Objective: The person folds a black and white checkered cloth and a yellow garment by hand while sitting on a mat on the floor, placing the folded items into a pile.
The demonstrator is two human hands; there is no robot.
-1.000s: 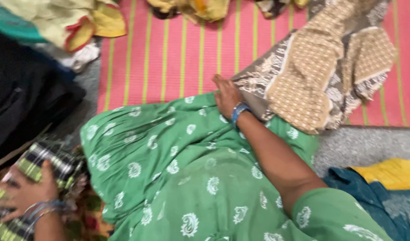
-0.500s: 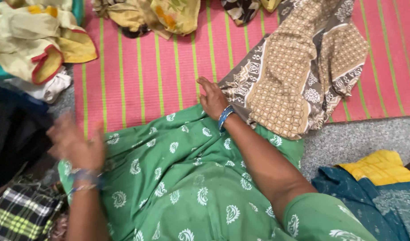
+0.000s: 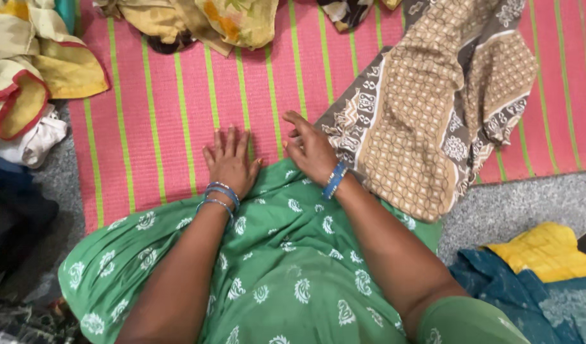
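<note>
My left hand (image 3: pixel 230 160) lies flat with fingers spread on the pink mat with green stripes (image 3: pixel 172 114), holding nothing. My right hand (image 3: pixel 312 151) rests at the edge of a brown and beige patterned cloth (image 3: pixel 420 121), its fingers curled against that cloth's border; whether it pinches the cloth is unclear. Both wrists wear blue bangles. A green garment with white paisley marks (image 3: pixel 274 267) covers my lap below both hands.
A yellow and cream cloth with red trim (image 3: pixel 31 70) lies at the left. Yellow floral cloth (image 3: pixel 223 22) is heaped at the top. A blue and yellow cloth (image 3: pixel 535 267) lies on the grey floor at the lower right. Dark fabric (image 3: pixel 12 216) sits at the left edge.
My left hand left the checked cloth at the lower left, swung up and rightward, and now lies flat on the mat beside my right hand. The right hand stayed by the brown cloth.
</note>
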